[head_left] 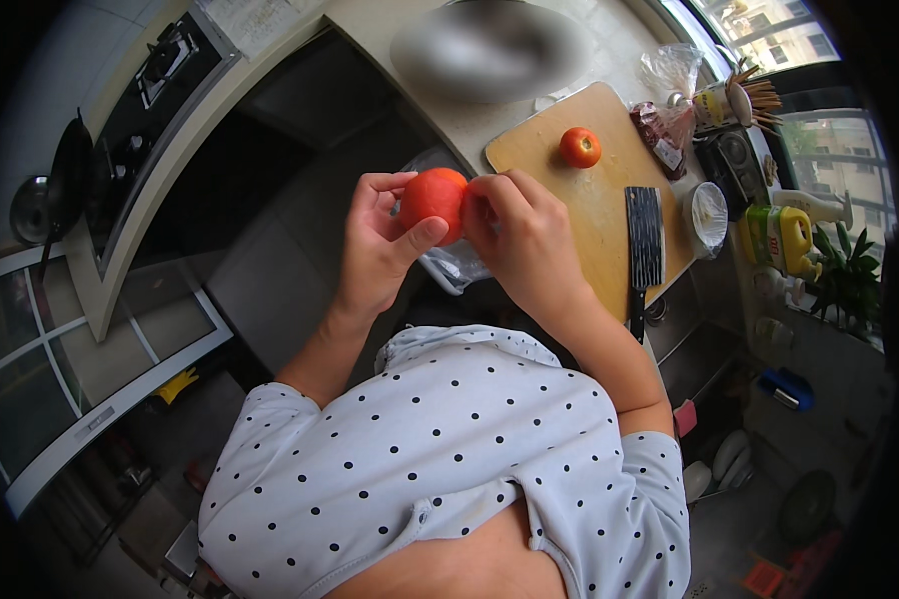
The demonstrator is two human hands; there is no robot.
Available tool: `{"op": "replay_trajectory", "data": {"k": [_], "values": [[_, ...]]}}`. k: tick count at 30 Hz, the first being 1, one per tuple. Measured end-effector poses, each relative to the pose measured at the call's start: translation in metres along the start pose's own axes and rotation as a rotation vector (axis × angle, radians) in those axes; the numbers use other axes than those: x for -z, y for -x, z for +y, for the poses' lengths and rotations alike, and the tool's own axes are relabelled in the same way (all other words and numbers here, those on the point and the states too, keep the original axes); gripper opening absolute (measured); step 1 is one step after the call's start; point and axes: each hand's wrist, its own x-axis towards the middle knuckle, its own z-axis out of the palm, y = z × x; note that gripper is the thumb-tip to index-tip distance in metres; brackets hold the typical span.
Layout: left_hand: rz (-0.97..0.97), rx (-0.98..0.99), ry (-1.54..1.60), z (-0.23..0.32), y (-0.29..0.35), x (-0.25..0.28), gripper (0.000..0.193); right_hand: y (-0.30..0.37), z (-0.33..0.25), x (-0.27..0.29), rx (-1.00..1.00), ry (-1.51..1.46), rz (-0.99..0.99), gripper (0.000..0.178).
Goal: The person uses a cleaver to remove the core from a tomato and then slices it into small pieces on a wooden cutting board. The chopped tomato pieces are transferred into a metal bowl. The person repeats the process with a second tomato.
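My left hand (382, 240) is closed around a round red tomato (433, 200), its thumb lying along the near side. At the tomato's right edge, my right hand (519, 225) pinches with thumb and forefinger. Whether loose skin or a stem is between those fingertips is hidden. Both hands are raised in front of my body. Below them shows a clear plastic bag (456, 268), partly covered. A second red tomato (580, 148) sits on the wooden cutting board (539, 140). Near the board's right edge lies a cleaver (645, 240) with a dark handle.
A blurred round vessel (489, 50) stands on the far counter. Right of the board are a white bowl (707, 218), a bag of dark red food (663, 135), a holder of chopsticks (744, 102) and a yellow bottle (777, 240). A gas stove (155, 100) is at far left.
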Motion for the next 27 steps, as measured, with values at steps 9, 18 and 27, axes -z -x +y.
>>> {"op": "replay_trajectory", "data": {"k": [9,18,27], "values": [[-0.038,0.106,0.051,0.008,-0.002,-0.008,0.058,-0.003,-0.006,0.013,-0.048,-0.088,0.008,0.009],[-0.045,0.231,0.166,0.012,-0.002,-0.014,0.052,-0.002,0.001,0.021,-0.03,0.006,-0.063,0.013],[-0.039,0.24,0.127,0.007,-0.001,-0.014,0.053,0.001,-0.002,0.022,0.101,0.164,-0.06,0.012]]}}
